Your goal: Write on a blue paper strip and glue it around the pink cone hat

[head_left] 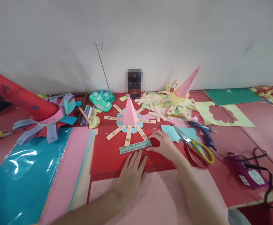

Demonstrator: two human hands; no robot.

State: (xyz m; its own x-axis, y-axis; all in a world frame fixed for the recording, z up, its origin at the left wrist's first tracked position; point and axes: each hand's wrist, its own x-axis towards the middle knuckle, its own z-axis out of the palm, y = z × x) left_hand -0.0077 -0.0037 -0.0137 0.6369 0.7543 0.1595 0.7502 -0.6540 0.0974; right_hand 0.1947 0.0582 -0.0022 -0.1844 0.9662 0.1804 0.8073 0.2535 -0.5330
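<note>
A light-blue paper strip (pixel 135 146) with gold lettering lies slightly slanted on the red paper (pixel 105 159). My right hand (pixel 165 144) curls around the strip's right end, finger and thumb closed on it. Just below the strip, my left hand (pixel 133 170) rests flat with fingers spread, the tips close to its lower edge. Beyond the strip stands a pink paper cone (pixel 129 115) on a blue scalloped base, ringed by cream strips (pixel 128 136) with gold stars and letters. One cream strip reaches down to the blue strip's upper edge.
At right lie scissors (pixel 198 150), a blue glue gun (pixel 204 131) and a purple power strip (pixel 249 172) with black cords. A red paper cone (pixel 21 93) leans in from the left, above blue glossy sheets (pixel 30 175). Behind are a second pink cone (pixel 188 82) and green cutouts (pixel 102 100).
</note>
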